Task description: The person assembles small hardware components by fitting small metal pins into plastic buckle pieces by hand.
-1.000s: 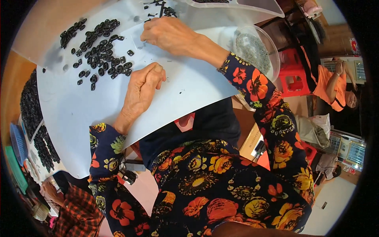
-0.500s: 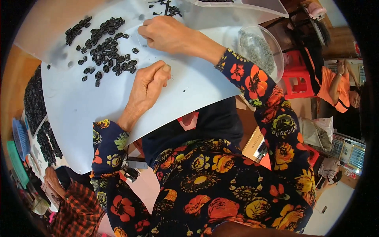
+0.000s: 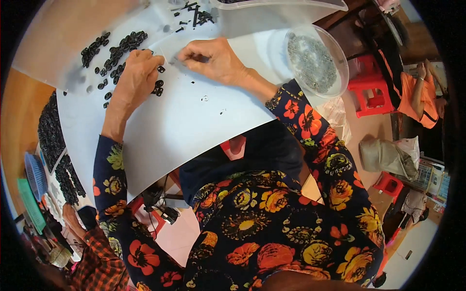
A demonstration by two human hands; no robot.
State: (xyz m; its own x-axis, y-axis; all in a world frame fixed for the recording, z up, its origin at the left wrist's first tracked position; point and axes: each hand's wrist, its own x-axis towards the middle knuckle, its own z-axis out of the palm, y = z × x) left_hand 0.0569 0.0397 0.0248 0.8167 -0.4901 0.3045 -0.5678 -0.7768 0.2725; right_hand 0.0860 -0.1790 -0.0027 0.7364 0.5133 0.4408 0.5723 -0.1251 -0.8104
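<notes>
Small black oval pieces, each with holes, lie in a loose pile (image 3: 124, 47) at the left of the white tabletop (image 3: 160, 131). My left hand (image 3: 135, 77) is over the near right edge of this pile, fingers bent and pressed together; whatever they hold is hidden. To its right, my right hand (image 3: 213, 58) is held low over the table with thumb and forefinger brought together in a pinch. Its fingertips are slightly smeared, and I cannot make out anything between them. Thin black rod-like parts (image 3: 196, 17) lie beyond my right hand.
A clear round tub (image 3: 342, 68) of small silvery metal pieces stands at the right. Clear plastic bins (image 3: 286, 6) sit at the far side. Dark parts are heaped (image 3: 51, 123) at the left, near a co-worker's hand (image 3: 73, 220). A red stool (image 3: 369, 92) stands at the right.
My left hand has moved left and away from me, onto the black pieces. My right hand has shifted slightly right and nearer. The view has tilted a little.
</notes>
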